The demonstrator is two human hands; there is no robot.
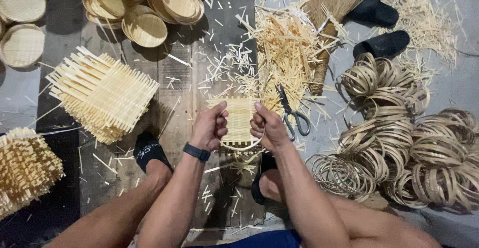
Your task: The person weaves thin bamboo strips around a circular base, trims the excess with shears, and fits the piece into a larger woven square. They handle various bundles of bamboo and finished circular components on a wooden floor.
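Both hands sit at the centre of the frame, gripping the same piece. The left hand (212,125), a dark band on its wrist, pinches the left edge of a small woven bamboo mat (239,121), fingers curled over the top. The right hand (269,128) clamps the right edge, thumb pressed upward. A thin bamboo hoop (245,147) curves under the mat's lower edge between the two hands, touching it.

To do this well, I judge the grip should stay even on both sides so the weave keeps square against the hoop, with the thumbs pressing the strip ends down rather than bending them sharply, since thin strips look likely to split.

Just right of the right hand lie scissors (293,113) with grey handles, on a heap of cut bamboo slivers (284,53). Above that, a straw broom (332,8) lies beside two dark slippers (381,43). At the right of the frame are piles of coiled bamboo hoops (399,138). Left of centre is a stack of square woven mats (102,96), another stack (25,168) at the left edge, and finished round shallow baskets (149,8) across the upper left. All of it rests on dark wooden floor planks (184,78).

No packages, labels or signs are in view; only small pale lettering shows on the sandal (147,150) on the person's foot.
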